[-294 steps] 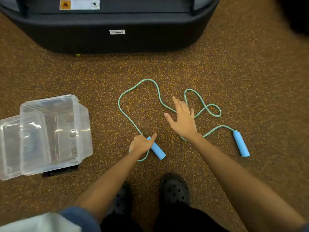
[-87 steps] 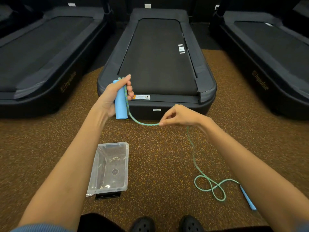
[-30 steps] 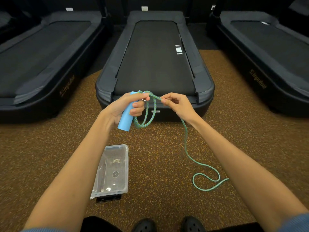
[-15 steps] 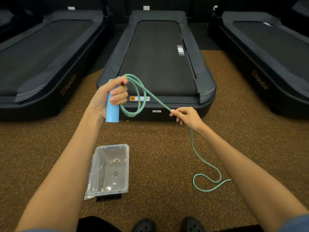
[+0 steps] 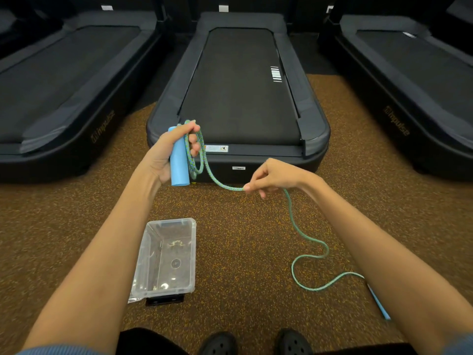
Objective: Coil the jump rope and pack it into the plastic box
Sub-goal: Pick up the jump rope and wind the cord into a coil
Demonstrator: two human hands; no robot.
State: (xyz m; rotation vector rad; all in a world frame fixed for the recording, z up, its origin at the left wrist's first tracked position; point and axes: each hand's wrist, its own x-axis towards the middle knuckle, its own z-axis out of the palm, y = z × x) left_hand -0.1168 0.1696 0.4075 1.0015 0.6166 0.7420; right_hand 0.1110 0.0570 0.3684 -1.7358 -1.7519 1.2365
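Note:
My left hand (image 5: 169,149) is raised and holds one blue handle (image 5: 179,165) of the jump rope upright, with a couple of green rope loops (image 5: 197,152) hanging beside it. From the loops the green rope (image 5: 298,226) runs to my right hand (image 5: 271,176), which pinches it between thumb and fingers. Below that hand the rope drops to the floor and curls there. The second blue handle (image 5: 378,304) lies on the floor, partly hidden behind my right forearm. The clear plastic box (image 5: 167,257) stands open on the floor under my left forearm.
Three black treadmills stand ahead; the middle treadmill (image 5: 238,98) ends just behind my hands. The floor (image 5: 243,252) is speckled brown. A flat black object (image 5: 165,301) and a clear lid edge lie at the box's near end. My black shoes (image 5: 220,343) are at the bottom.
My left hand has dropped slightly with the loops now gathered close against the handle. My right hand has slid further along the rope, down and to the right. The second handle has come into view.

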